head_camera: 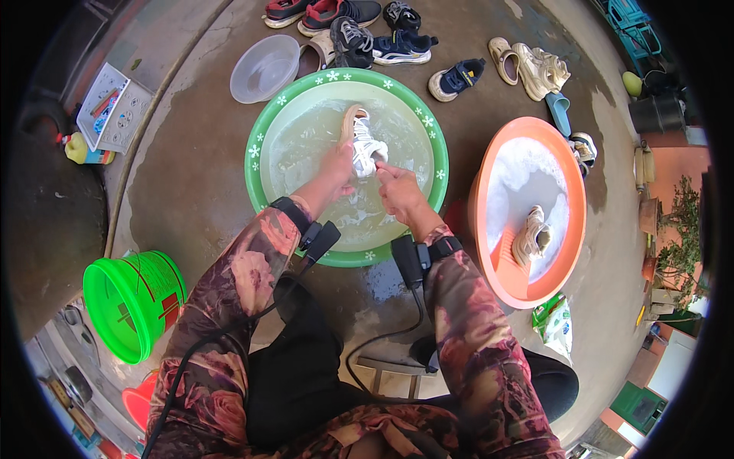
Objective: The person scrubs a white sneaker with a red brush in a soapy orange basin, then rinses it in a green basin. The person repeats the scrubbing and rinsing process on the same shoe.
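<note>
A white and grey lace-up sneaker (363, 143) is held over the cloudy water of a green-rimmed basin (260, 189). My left hand (334, 172) grips the sneaker along its sole, on the left side. At the heel opening, my right hand (400, 190) pinches the shoe's edge between thumb and fingers. The sole faces left, and the toe points away from me. To the right stands an orange basin (576, 224) of sudsy water with a built-in ridged washboard (507, 255). Another light-coloured sneaker (530, 236) rests against that board.
Beyond the green basin lie several shoes, among them a navy shoe (457, 79), and a translucent bowl (265, 69). A bright green bucket (135, 304) lies tilted at the left, near a hose (132, 143). A plastic packet (553, 327) is beside the orange basin.
</note>
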A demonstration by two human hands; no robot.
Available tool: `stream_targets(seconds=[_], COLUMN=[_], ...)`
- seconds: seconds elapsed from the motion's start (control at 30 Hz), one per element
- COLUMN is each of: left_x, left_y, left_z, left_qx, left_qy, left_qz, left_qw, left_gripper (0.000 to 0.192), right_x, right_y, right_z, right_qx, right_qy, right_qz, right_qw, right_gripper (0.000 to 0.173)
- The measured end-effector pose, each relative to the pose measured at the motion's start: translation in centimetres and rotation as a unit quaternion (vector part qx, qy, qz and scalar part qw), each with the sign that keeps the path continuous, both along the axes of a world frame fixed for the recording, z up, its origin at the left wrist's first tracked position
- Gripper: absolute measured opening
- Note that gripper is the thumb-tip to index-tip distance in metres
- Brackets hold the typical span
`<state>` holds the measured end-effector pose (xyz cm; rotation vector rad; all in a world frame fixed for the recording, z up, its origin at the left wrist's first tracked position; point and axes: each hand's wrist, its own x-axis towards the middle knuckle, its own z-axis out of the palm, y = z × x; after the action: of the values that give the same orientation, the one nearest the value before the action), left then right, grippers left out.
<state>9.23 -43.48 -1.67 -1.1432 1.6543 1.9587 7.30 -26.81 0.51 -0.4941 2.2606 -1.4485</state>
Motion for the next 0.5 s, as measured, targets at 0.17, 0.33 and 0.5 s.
stream_targets(seconds=[0.17, 0.33, 0.5], left_x=[1.2, 1.3, -0.1], left_y=[-0.9, 0.0, -0.9], left_z=[-0.7, -1.4, -2.1], left_qx=[0.071, 0.189, 0.176], left_qy=[0.013, 0.030, 0.009], left_qz=[0.053, 0.034, 0.071], left_qw=[0.996, 0.981, 0.982], left_gripper=[0.048, 0.050, 0.050], right_x=[2.3, 0.2, -1.6], right_y=[-0.1, -6.0, 0.3], right_z=[1.6, 0.1, -1.2], right_qx=[-0.079, -0.102, -0.007], right_qy=[-0.468, -0.287, -0.274], right_qz=[-0.205, -0.296, -0.083], right_qw=[0.856, 0.905, 0.958], right_gripper=[0.037, 0.036, 0.034])
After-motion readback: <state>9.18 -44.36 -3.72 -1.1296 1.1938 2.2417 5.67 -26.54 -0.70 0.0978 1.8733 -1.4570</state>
